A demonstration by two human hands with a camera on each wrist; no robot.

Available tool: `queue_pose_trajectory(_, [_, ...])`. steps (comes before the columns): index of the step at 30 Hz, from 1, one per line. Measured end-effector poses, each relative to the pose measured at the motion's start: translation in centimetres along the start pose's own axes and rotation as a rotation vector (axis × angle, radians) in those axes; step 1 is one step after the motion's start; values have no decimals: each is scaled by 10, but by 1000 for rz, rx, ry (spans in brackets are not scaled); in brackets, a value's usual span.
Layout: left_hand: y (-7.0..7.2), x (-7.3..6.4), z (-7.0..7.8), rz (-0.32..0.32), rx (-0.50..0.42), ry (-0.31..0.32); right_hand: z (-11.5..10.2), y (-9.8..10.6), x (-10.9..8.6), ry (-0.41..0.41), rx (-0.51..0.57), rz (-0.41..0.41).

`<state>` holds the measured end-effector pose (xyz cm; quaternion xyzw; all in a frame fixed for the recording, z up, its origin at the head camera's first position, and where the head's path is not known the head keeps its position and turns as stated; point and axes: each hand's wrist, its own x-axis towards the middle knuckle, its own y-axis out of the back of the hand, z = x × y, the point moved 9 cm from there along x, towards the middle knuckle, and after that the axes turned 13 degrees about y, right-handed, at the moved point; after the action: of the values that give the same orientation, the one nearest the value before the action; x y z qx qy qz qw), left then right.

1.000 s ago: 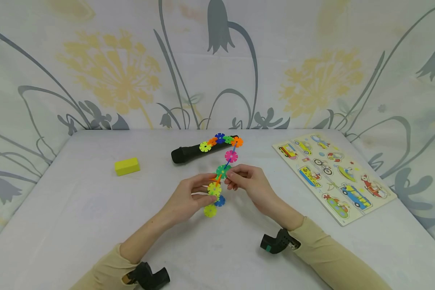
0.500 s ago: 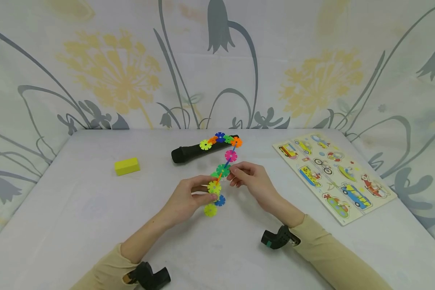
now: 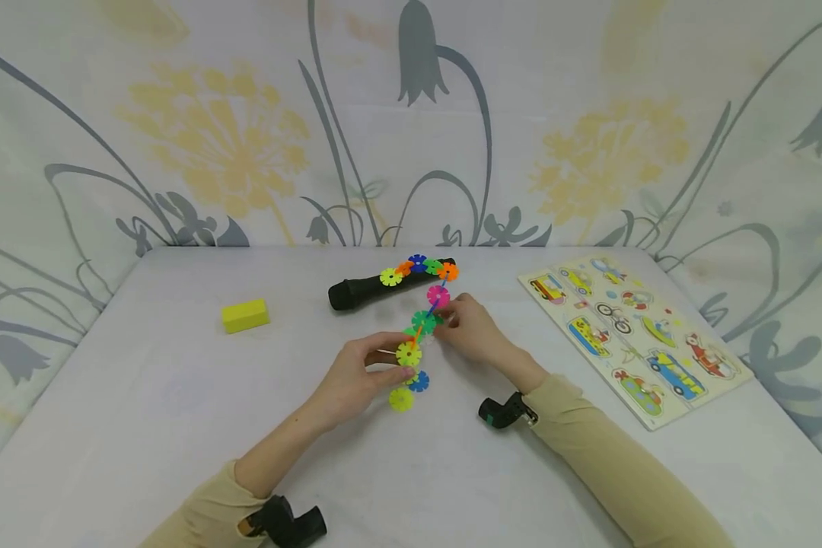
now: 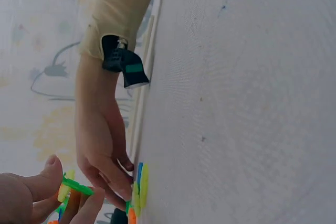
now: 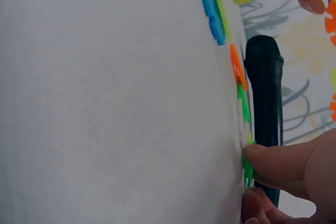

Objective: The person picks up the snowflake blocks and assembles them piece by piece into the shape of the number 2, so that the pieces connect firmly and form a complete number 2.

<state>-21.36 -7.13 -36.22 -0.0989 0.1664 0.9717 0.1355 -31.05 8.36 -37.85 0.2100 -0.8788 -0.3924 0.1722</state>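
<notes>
My left hand (image 3: 351, 379) pinches a chain of colourful notched plastic discs (image 3: 409, 353) raised above the table, with thumb and fingers on its near end. In the left wrist view a green disc (image 4: 77, 185) sits between that hand's fingertips. The chain runs up past a pink disc (image 3: 438, 296) to several more discs at the far end. Low at the table, my right hand (image 3: 478, 331) pinches a green disc (image 5: 248, 169) between thumb and fingers. Loose on the table below lie a yellow-green disc (image 3: 401, 399) and a blue disc (image 3: 419, 381).
Behind the chain lies a black microphone (image 3: 359, 291), partly overlapped by it. To the left is a yellow block (image 3: 245, 315). A picture puzzle board (image 3: 630, 354) with vehicle shapes lies on the right. A printed cloth (image 3: 356, 137) hangs behind the table.
My right hand has left the raised chain and moved down to the table, where its fingertips now grip a green disc. The left hand keeps its grip on the chain; the head view shifts slightly.
</notes>
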Motion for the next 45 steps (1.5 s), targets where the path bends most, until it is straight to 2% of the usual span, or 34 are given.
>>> queue_pose_trajectory(5, [-2,0,1,-13,8,-28,4,1,-3,34,13,26])
queue_pose_trajectory(10, [1,1,-1,27,5,-16,2,4,-8,54,90,43])
queue_pose_trajectory(12, [3,1,-1,44,1,-17,-2,3,-13,47,144,22])
queue_pose_trajectory(15, [5,0,0,67,-7,-39,-17,-3,-23,70,233,-55])
queue_pose_trajectory(20, [9,-2,5,84,-31,-89,-53,-28,-42,123,427,-257])
queue_pose_trajectory(23, [10,-2,7,79,-36,-111,-68,-41,-49,121,519,-326])
queue_pose_trajectory(28, [9,-3,10,71,-40,-140,-78,-49,-52,105,585,-290])
queue_pose_trajectory(32, [9,-3,10,75,-39,-143,-75,-51,-53,68,616,-250])
queue_pose_trajectory(45, [8,-3,8,59,-33,-130,-69,-58,-57,-5,736,-195])
